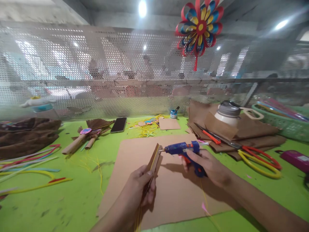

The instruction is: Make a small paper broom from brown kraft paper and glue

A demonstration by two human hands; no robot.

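My left hand (145,183) is closed on a folded strip of brown paper (155,159) held tilted upward, with a thin yellow strand running along it and more strands trailing below. My right hand (205,164) grips a blue hot glue gun (180,148) with an orange trigger. The gun's nozzle points left and meets, or nearly meets, the upper end of the folded paper. A clear glue stick pokes out of the gun's rear. Beneath both hands lies a large sheet of brown cardboard (135,154) on the green table.
Scissors (260,158) with red and yellow handles lie right, by brown paper sheets (263,129) bearing a lidded cup (228,112). A green basket (285,119) stands far right. Behind are a phone (118,125), yellow shreds (147,130) and a small jar (173,113). Coloured strips (36,170) lie left.
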